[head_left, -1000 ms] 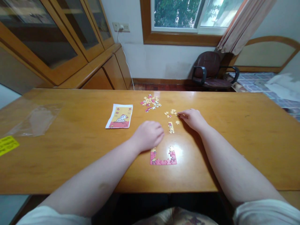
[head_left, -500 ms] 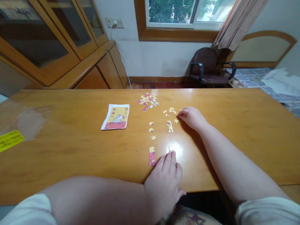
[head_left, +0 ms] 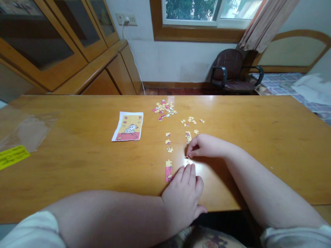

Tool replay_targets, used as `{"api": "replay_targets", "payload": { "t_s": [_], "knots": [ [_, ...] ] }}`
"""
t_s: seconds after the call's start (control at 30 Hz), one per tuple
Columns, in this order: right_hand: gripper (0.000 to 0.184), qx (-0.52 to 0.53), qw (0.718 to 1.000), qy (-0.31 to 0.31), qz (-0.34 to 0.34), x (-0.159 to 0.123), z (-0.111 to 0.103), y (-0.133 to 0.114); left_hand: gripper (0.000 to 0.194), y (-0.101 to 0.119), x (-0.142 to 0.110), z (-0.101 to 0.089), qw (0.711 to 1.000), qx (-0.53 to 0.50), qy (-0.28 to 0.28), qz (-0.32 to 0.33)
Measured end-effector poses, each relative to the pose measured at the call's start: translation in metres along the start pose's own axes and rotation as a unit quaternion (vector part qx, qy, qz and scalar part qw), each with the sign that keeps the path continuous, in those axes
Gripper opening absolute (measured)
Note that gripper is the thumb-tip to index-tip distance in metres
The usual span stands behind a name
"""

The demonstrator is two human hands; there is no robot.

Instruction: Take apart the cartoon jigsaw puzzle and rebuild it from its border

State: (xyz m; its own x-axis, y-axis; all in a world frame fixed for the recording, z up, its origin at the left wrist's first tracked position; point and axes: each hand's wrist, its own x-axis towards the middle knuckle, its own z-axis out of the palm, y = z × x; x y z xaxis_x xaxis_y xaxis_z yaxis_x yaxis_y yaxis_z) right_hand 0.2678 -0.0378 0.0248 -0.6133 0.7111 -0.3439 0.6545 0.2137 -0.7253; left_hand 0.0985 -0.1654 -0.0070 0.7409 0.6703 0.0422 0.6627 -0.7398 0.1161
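My left hand [head_left: 184, 191] lies flat with its fingers stretched out, covering part of some joined puzzle pieces near the table's front edge. Just beyond its fingertips a pale piece [head_left: 188, 161] shows. My right hand [head_left: 200, 146] pinches a small puzzle piece [head_left: 188, 156] right above that pale one. A joined yellow strip [head_left: 188, 136] lies behind the right fingers. To the left stand a yellow-and-pink joined strip [head_left: 168, 171] and a column of separate pieces [head_left: 168, 142]. A loose piece [head_left: 196, 131] rests beyond the right hand.
A pile of loose pieces [head_left: 164, 109] lies at the table's far side, with a smaller group [head_left: 190, 120] to its right. The picture card [head_left: 129, 127] is left of the pieces. A clear plastic bag [head_left: 31, 132] with a yellow label lies far left. A chair [head_left: 229, 70] stands behind the table.
My right hand has come nearer from the small loose group, bringing a puzzle piece close to my left fingertips. My left hand stays nearly in place.
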Motion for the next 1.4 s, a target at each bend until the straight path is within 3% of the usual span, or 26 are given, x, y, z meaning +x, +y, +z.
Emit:
{"api": "replay_targets", "payload": {
  "t_s": [0.3,0.53,0.87,1.2,1.4],
  "knots": [
    [0.015,-0.018,0.999,-0.033,0.007,0.003,0.003,-0.001,0.075,0.001,0.001,-0.006,0.999,0.017,-0.026,0.004],
    [0.016,-0.07,0.997,-0.018,0.016,0.005,0.005,-0.005,0.075,0.001,0.001,-0.01,0.999,0.019,-0.048,0.001],
    [0.017,-0.14,0.99,-0.004,0.017,0.004,0.01,-0.009,0.068,0.0,0.003,-0.007,1.0,0.027,-0.013,0.003],
    [0.008,-0.176,0.982,-0.009,0.065,0.004,0.007,-0.015,0.06,-0.003,0.006,-0.01,1.0,0.017,-0.009,-0.016],
    [0.01,-0.189,0.98,-0.015,0.061,0.004,0.007,-0.013,0.06,-0.004,0.007,-0.01,1.0,0.015,-0.009,-0.016]
  ]
}}
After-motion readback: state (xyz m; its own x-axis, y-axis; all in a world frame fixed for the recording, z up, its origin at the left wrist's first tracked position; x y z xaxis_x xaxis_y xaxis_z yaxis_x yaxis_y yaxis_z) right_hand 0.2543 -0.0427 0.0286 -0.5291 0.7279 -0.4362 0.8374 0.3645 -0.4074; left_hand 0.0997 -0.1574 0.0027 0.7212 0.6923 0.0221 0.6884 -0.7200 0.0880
